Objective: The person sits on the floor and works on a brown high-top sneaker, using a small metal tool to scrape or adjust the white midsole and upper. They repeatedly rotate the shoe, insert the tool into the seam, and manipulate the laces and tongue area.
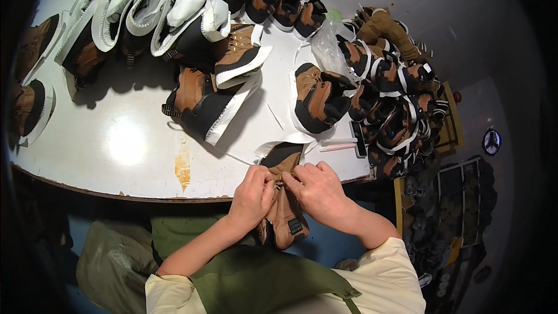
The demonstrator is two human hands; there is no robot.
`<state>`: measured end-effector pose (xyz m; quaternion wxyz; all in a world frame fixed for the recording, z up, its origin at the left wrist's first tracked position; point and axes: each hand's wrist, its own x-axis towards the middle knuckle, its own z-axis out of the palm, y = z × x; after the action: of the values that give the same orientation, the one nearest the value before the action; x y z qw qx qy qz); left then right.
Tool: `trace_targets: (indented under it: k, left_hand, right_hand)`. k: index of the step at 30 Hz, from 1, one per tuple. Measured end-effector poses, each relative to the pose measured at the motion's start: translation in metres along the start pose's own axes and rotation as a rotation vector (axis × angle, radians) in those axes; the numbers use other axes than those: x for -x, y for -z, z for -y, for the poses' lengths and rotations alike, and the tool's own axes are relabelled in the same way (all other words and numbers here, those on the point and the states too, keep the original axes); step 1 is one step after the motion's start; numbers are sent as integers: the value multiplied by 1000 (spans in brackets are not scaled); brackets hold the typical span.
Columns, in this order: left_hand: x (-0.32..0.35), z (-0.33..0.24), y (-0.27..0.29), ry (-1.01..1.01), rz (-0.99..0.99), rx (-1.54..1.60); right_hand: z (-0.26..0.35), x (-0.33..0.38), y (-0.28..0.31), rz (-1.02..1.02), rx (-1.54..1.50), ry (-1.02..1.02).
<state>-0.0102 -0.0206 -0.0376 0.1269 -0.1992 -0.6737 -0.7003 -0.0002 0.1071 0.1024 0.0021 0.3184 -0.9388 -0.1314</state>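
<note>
Lying between left grip (253, 193) and right grip (319, 191), brown upper (285, 216) (pinched midway)

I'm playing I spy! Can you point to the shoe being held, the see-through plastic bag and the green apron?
Held shoe (285, 212): head view, on its brown upper.
Plastic bag (330, 43): head view, on its crumpled middle.
Green apron (261, 278): head view, on its front.

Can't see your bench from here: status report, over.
Left hand and right hand closed on brown-and-black shoe upper; upper overhanging table edge; no obstruction visible.
</note>
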Motion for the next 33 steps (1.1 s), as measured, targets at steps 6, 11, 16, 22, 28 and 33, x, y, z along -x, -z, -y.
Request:
trace_targets:
  k: [6, 11, 16, 22, 28, 33]
  left_hand:
    - [2, -2, 2, 55, 17, 49]
    - [0, -5, 3, 48, 12, 84]
    - [-2, -6, 4, 42, 35, 79]
    - [-4, -8, 2, 36, 49, 70]
    - [-3, -5, -1, -48, 33, -24]
    - [-5, -3, -3, -96, 17, -66]
  right_hand:
    - [-3, 7, 1, 32, -32, -6]
    - [-7, 11, 2, 28, -41, -14]
    - [-10, 15, 4, -15, -32, 1]
    - [-6, 16, 10, 1, -2, -42]
    - [1, 13, 15, 9, 17, -49]
    - [3, 12, 15, -13, 57, -46]
